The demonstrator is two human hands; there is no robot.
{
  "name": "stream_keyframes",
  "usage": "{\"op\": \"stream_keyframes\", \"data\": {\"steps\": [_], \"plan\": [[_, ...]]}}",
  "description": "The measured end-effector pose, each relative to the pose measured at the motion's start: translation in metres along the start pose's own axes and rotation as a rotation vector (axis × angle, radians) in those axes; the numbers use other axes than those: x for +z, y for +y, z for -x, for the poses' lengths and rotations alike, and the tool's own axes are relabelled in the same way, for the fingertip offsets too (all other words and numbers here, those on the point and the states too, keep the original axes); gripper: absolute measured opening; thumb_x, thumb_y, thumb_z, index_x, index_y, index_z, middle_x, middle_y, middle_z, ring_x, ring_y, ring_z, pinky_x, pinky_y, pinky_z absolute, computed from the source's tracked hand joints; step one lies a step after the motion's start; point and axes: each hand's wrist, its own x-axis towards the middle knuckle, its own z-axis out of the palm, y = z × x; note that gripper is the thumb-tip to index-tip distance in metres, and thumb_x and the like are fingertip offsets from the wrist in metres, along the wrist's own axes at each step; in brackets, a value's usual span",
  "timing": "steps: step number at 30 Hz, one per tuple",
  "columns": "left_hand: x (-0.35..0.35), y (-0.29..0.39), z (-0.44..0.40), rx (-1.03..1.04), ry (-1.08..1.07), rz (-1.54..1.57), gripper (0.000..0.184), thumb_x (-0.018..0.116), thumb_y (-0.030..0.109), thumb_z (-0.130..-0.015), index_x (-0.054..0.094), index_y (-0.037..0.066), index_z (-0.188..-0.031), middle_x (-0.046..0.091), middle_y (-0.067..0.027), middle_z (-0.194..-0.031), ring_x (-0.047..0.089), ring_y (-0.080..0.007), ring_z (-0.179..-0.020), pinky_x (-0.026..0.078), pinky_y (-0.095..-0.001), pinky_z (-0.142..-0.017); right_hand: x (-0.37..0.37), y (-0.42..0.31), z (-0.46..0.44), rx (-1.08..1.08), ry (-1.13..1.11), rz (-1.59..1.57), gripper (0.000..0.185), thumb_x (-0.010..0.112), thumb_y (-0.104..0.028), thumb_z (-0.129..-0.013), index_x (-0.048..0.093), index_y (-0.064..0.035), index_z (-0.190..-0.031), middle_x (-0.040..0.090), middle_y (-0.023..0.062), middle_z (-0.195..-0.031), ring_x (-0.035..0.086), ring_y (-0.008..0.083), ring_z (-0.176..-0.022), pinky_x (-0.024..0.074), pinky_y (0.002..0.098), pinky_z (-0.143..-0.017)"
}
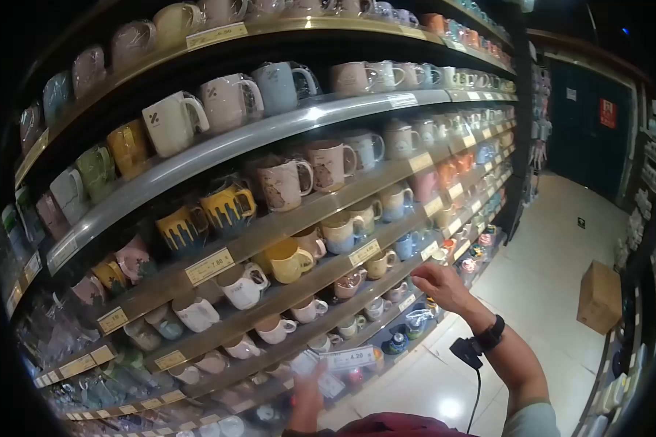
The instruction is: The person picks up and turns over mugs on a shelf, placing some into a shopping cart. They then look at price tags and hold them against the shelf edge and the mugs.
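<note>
My left hand, low in the head view and a little blurred, is closed on a price label that reads 4.20. Further pale or clear slips show beside it in the same grip. My right hand is raised at the edge of the lower shelves, its fingers curled together. Whether anything small is pinched in it is hidden. Close by on the shelf are a tan mug and small blue cups. A dark band with a black device and a cable is on my right wrist.
Shelves of wrapped mugs fill the left and centre, including a yellow mug and a white mug. A price label sits on a shelf edge. Along the tiled aisle stand a cardboard box and a dark door.
</note>
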Motion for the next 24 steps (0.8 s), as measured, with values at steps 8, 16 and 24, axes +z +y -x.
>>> {"op": "stream_keyframes", "data": {"steps": [8, 16, 24], "plan": [[-0.009, 0.048, 0.015, 0.111, 0.361, 0.137, 0.036, 0.055, -0.002, -0.074, 0.039, 0.003, -0.106, 0.050, -0.0113, -0.092, 0.057, -0.0271, -0.076, 0.052, -0.0411, -0.054, 0.026, -0.028, -0.149, -0.501, 0.104, 0.223, 0.018, 0.055, -0.018, -0.076, 0.055, -0.0040, -0.087, 0.055, 0.0151, -0.073, 0.056, 0.0302, -0.067, 0.0441, 0.0374, -0.060], [-0.048, 0.061, 0.087, 0.455, 0.667, -0.071, 0.033, 0.054, 0.009, -0.077, 0.040, -0.002, -0.105, 0.054, -0.0107, -0.083, 0.058, -0.0208, -0.072, 0.049, -0.0310, -0.054, 0.063, -0.052, -0.249, -0.613, 0.275, 0.163, 0.032, 0.057, -0.019, -0.075, 0.047, -0.0026, -0.101, 0.053, 0.0193, -0.092, 0.054, 0.0367, -0.083, 0.0441, 0.0420, -0.069], [-0.002, 0.083, 0.093, 0.694, 0.820, 0.144, 0.024, 0.058, 0.001, -0.074, 0.046, 0.000, -0.094, 0.053, -0.0067, -0.080, 0.056, -0.0173, -0.068, 0.048, -0.0277, -0.053, 0.084, -0.052, -0.273, -0.638, 0.145, 0.053, 0.024, 0.057, -0.018, -0.077, 0.049, 0.0022, -0.087, 0.055, 0.0175, -0.077, 0.054, 0.0315, -0.069, 0.0432, 0.0375, -0.060]]}}
